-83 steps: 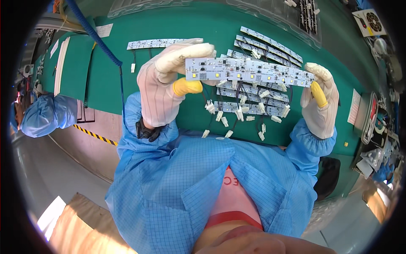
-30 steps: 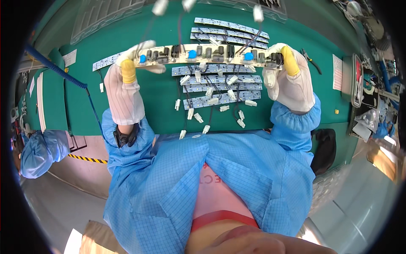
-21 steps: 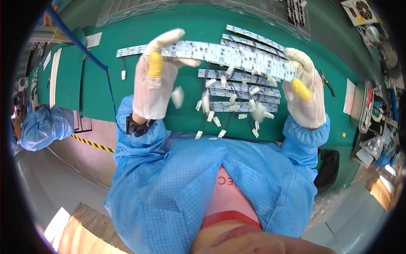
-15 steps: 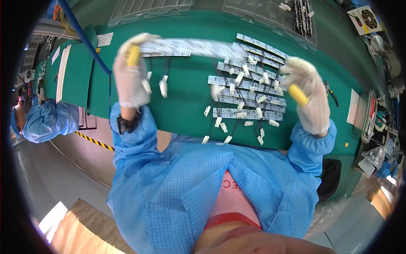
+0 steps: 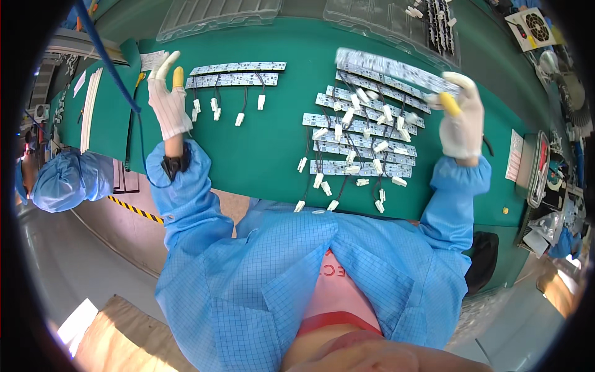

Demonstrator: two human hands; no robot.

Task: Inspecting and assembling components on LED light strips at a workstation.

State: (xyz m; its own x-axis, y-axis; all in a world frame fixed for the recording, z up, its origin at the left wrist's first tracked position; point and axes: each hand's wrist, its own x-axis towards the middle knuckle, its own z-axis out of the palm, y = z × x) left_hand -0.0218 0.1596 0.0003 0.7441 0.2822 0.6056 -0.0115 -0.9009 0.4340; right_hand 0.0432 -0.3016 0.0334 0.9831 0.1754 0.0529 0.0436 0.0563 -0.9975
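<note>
My left hand (image 5: 167, 102), in a white glove with a yellow finger cot, is raised with its fingers apart and holds nothing. Just right of it, two LED circuit strips (image 5: 238, 66) lie one in front of the other, their wires and white connectors (image 5: 239, 119) trailing toward me. At the right, my gloved right hand (image 5: 462, 121) grips the right end of a motion-blurred LED strip (image 5: 390, 67). That strip slants above the far end of a stack of several similar strips (image 5: 362, 168) with tangled black wires and white plugs.
Clear plastic trays (image 5: 217, 17) stand along the back edge of the green mat (image 5: 260, 167). A blue cable (image 5: 108, 53) hangs down beside my left hand. At the right are a printed sheet (image 5: 514, 155) and a bin (image 5: 537, 170). A co-worker's blue sleeve (image 5: 68, 177) shows at far left.
My left hand has let go of a strip, now lying with the other at the left, and drawn back leftward. My right hand, empty before, has taken a strip's end at the stack.
</note>
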